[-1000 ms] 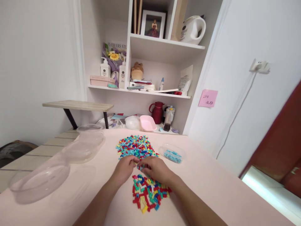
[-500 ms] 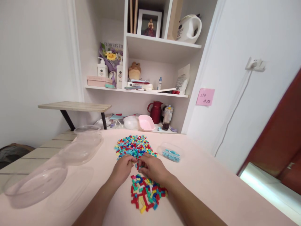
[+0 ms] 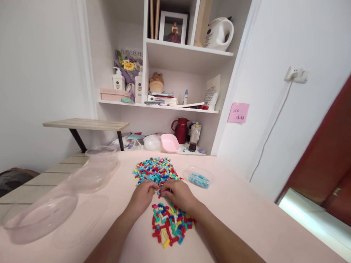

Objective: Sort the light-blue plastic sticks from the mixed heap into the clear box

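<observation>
A: Anything changed? The left hand (image 3: 142, 198) and right hand (image 3: 177, 195) still meet mid-worktop (image 3: 246, 212).

B: Barely. Both stay pinched on small bricks (image 3: 159, 192) between the far pile (image 3: 155, 170) and near pile (image 3: 171, 223); so sorting continues.

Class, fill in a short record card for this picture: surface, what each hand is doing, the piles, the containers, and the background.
Surface: pale pink tabletop
Left hand: fingertips meet the right hand's over small pieces; whether it grips one cannot be told
Right hand: likewise, between the two piles
Far pile: loose heap of small red, blue, yellow and green plastic bricks
Near pile: flatter spread of the same coloured bricks
Sorted: small clear tub of light blue bricks
Containers: clear plastic bowls at left
Background: white wall shelves, pink sticky note
</observation>
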The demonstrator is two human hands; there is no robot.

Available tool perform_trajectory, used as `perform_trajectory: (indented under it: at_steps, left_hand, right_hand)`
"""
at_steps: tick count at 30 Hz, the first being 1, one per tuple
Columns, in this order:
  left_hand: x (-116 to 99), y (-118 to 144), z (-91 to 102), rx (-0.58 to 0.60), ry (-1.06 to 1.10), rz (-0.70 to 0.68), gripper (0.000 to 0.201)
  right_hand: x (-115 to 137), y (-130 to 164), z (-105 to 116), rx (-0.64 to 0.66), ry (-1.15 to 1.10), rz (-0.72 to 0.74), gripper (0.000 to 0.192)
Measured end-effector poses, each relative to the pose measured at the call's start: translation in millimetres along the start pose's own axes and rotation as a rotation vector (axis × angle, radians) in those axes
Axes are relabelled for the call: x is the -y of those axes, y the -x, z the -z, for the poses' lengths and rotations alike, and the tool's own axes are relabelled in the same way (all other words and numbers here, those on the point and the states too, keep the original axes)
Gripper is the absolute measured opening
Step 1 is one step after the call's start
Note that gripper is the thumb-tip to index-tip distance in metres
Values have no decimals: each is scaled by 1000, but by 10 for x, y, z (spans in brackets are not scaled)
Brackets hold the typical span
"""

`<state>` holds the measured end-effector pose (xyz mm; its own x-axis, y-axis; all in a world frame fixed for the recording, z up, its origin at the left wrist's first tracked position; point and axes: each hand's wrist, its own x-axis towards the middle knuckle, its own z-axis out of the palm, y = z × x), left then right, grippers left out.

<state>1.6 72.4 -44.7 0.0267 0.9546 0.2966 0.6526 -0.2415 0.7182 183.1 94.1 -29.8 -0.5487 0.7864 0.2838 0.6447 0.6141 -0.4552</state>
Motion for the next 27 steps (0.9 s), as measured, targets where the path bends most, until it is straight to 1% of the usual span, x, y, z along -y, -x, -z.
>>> perform_trajectory:
  at_steps: [3,5,7,11,12,14,18,21,23,24,26,27]
  left_hand:
    - [3,3,-2,6,1,-2,36]
    - [3,8,-6,5,1,2,36]
    - [3,12,-12,1,2,12,36]
    - [-2,16,-17,-3,9,33,36]
    - [-5,17,-17,-5,12,37,36]
    - [-11,20,-13,-9,18,47,35]
    - [-17,25,-7,-13,35,71,35]
    - [-11,22,-6,-5,47,77,36]
    - [-5,18,-9,5,53,75,36]
    - [-3,16,-11,10,55,75,36]
    - [-3,14,-16,18,57,74,36]
    - [-6,14,-18,21,57,74,36]
  right_hand:
    - [-80,-9,71,-60,-92,3,13]
    - [-177,-19,157,-153,-132,-1,14]
    - [-311,-22,269,-279,-150,-23,18]
    - [-611,18,511,-583,-138,-159,29]
    - [-672,37,560,-640,-128,-205,30]
    - [-762,77,634,-711,-86,-300,31]
    - [-833,149,698,-748,47,-491,26]
    - [-858,177,711,-766,109,-564,28]
    - [-873,174,707,-796,125,-541,33]
    - [-876,164,697,-808,117,-505,35]
    - [-860,131,660,-808,71,-401,40]
    - [-839,111,632,-785,37,-343,40]
